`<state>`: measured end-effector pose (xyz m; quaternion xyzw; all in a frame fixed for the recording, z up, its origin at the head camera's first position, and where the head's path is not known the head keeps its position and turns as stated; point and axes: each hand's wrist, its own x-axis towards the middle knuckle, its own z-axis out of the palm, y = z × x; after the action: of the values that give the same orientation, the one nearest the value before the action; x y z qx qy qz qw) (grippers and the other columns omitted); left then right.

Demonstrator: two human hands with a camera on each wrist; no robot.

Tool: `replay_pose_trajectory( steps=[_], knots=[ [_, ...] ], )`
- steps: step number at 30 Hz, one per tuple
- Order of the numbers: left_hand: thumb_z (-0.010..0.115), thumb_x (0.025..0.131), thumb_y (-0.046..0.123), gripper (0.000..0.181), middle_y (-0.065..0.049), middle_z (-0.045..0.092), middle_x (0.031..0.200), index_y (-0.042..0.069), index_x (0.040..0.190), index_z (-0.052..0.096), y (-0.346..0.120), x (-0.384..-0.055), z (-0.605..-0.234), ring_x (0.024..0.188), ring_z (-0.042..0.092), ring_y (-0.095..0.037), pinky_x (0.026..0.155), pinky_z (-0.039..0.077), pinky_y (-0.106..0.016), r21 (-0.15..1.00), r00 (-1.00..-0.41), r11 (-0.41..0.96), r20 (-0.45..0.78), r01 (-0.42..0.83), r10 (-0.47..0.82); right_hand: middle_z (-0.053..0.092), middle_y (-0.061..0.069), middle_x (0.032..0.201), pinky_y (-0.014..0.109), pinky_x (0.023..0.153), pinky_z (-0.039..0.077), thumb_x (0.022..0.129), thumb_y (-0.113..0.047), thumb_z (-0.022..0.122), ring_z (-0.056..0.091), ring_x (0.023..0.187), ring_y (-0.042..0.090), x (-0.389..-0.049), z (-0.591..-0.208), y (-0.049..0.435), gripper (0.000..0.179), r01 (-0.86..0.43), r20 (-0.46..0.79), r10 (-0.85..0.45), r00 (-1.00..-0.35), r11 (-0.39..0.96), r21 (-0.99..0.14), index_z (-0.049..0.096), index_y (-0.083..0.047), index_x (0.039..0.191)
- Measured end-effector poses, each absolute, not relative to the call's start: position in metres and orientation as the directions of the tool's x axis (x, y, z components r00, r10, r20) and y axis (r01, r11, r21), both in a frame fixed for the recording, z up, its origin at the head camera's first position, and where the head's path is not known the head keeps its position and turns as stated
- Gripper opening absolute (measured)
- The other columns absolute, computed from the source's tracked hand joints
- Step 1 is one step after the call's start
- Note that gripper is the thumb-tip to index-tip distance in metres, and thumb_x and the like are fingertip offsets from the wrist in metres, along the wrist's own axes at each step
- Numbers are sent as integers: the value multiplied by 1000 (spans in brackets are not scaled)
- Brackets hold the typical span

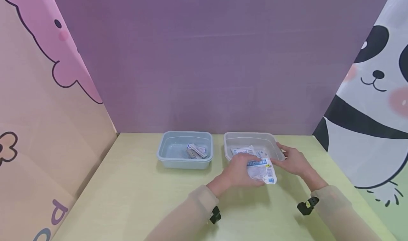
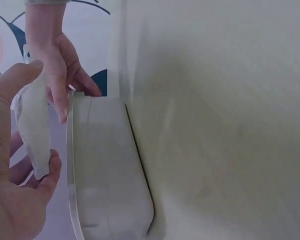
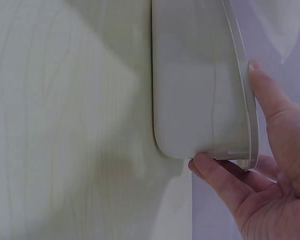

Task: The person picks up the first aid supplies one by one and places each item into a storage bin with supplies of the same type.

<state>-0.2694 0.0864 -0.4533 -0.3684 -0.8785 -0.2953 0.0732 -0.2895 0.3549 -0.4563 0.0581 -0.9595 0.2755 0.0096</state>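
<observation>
My left hand holds a white plastic packet with blue print, pinched between thumb and fingers, above the front rim of a whitish plastic bin. In the left wrist view the packet appears edge-on, thumb on one side and fingertips on the other. At the bin's right end, my right hand grips the rim. The right wrist view shows its thumb on the rim and its fingers against the outer wall of the bin. Similar packets lie inside, partly hidden by my left hand.
Left of the whitish bin stands a pale blue bin with several small flat wrapped pieces in its right part. Both stand near the back of the pale wooden table, before a purple panel. Printed panels flank the table.
</observation>
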Motion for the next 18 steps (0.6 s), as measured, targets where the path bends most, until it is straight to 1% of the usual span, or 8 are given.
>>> replay_pose_trajectory(
  steps=[2,4,5,8,13,18],
  knots=[
    [96,73,48,70,4,74,134,22,135,73,84,-275,-452,128,66,-12,111,48,-23,476,-734,562,372,676,568,59,42,141,36,72,62,94,-42,81,67,119,54,-290,-457,355,96,-130,57,-117,-991,841,-525,34,11,160],
    [96,74,46,69,3,73,136,22,134,73,83,-280,-451,130,65,-13,111,49,-23,496,-755,572,383,654,532,59,42,140,32,69,57,94,-43,81,69,117,53,-291,-457,356,97,-134,58,-121,-991,845,-518,34,11,159],
    [96,74,45,68,2,73,136,21,133,74,83,-283,-450,128,65,-14,110,49,-23,505,-763,573,389,645,516,59,43,140,30,68,55,94,-44,81,69,117,52,-291,-457,357,97,-130,56,-118,-991,847,-515,34,11,159],
    [95,75,45,65,1,73,136,20,132,74,85,-290,-447,125,66,-14,106,50,-22,534,-792,585,385,610,474,58,44,140,31,67,52,94,-48,79,68,118,53,-291,-454,360,100,-106,42,-99,-994,856,-505,33,10,160],
    [94,76,47,64,1,74,136,20,131,75,86,-302,-449,123,67,-13,105,51,-21,539,-815,612,371,579,444,56,45,142,31,69,52,92,-55,79,65,122,55,-294,-456,362,105,-94,26,-94,-995,861,-500,31,10,161],
    [92,79,46,63,0,73,137,17,132,74,84,-310,-454,127,64,-16,108,49,-24,513,-824,646,380,565,419,60,44,136,31,64,49,91,-56,80,70,114,50,-299,-459,357,107,-128,54,-117,-992,856,-502,34,11,159]
  ],
)
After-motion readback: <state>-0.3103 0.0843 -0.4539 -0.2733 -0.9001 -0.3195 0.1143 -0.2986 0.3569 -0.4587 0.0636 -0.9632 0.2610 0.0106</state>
